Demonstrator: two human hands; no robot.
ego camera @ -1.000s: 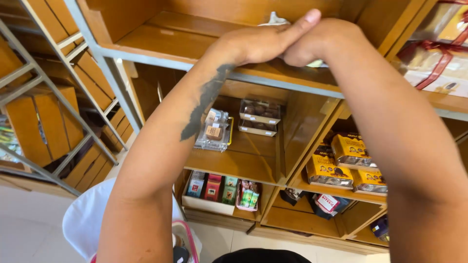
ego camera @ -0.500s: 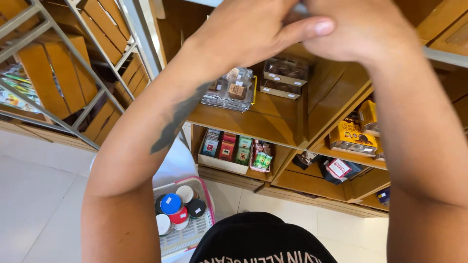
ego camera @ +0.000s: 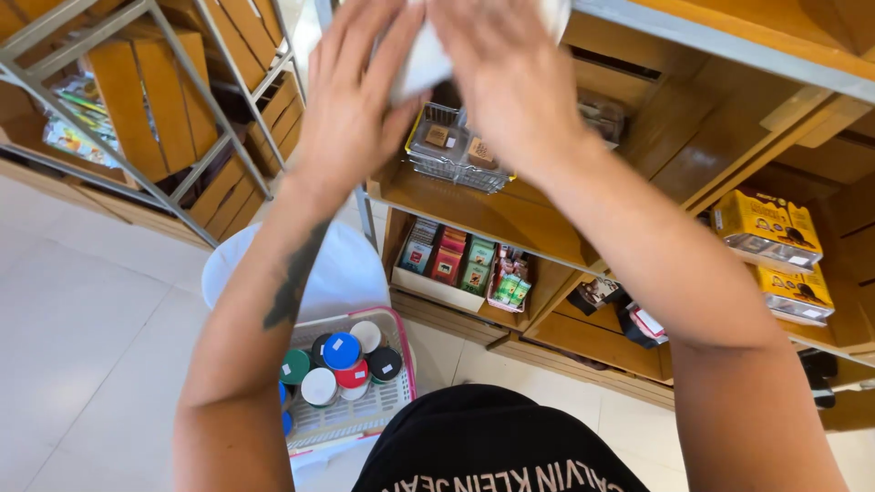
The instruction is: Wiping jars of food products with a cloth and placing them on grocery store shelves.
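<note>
Since a moment ago both hands have dropped from the top shelf to upper centre of the frame, left hand (ego camera: 351,109) and right hand (ego camera: 510,77) now grasping a white cloth (ego camera: 421,62) between them above the wire basket (ego camera: 456,155), so it has come off the shelf.

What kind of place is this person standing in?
Most likely a small shop or its stockroom. Wooden shelves hold packaged goods: yellow boxes stacked at right, a row of small coloured packets, and a wire basket of wrapped items. A pink-rimmed basket of lidded jars sits below.
</note>
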